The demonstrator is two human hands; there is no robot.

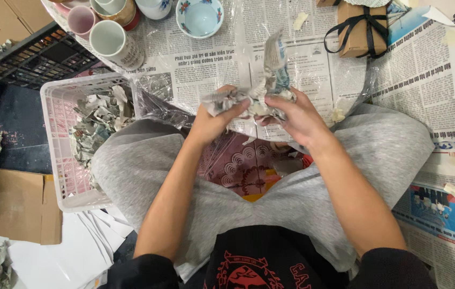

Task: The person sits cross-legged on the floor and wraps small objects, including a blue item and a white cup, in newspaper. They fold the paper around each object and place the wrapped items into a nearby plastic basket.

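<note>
Head view: crumpled newspaper wad (259, 93) clutched between left hand (214, 122) and right hand (294, 119).

Grey-and-white printed newsprint wad (259, 96), black type with a touch of blue. Pale pink plastic basket (59, 160) stuffed with grey crumpled scraps (96, 126). Light heather-grey trousers (388, 150), black shirt (265, 262) with a red graphic. Maroon cushion (238, 166) with white fan-shell pattern. Little white bowl (199, 17), light blue inside, red-and-blue flowers on the rim. Cream mug (114, 43), pink-lined cup (81, 20). Plain brown box (357, 29) with black ribbon. Black crate (35, 59).
</note>
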